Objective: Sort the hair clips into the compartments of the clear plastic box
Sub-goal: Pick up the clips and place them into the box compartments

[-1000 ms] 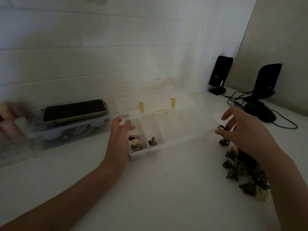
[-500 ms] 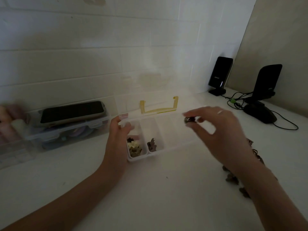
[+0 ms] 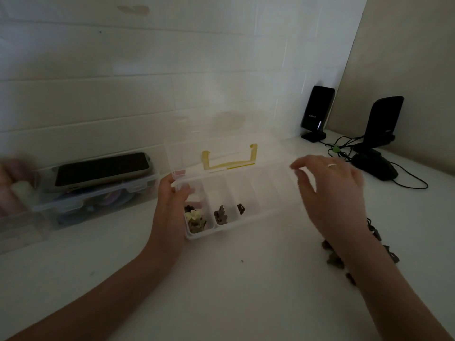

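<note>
Left hand (image 3: 172,205) grips the box (image 3: 258,193) at its left end; right hand (image 3: 330,190) hovers above, fingers relaxed, empty.

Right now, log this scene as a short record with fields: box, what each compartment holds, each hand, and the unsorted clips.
box: clear plastic box on the white table, lid up, yellow handle on the lid
compartment 1 (leftmost): several clips, dark and pale yellow
compartment 2: one brown clip
compartment 3: one dark clip
other compartments: look empty
left hand: left hand holds the box's left end
right hand: right hand over the box's right end, fingers loose, nothing in its grip
unsorted clips: pile of clips on the table, partly hidden by the right arm
</note>
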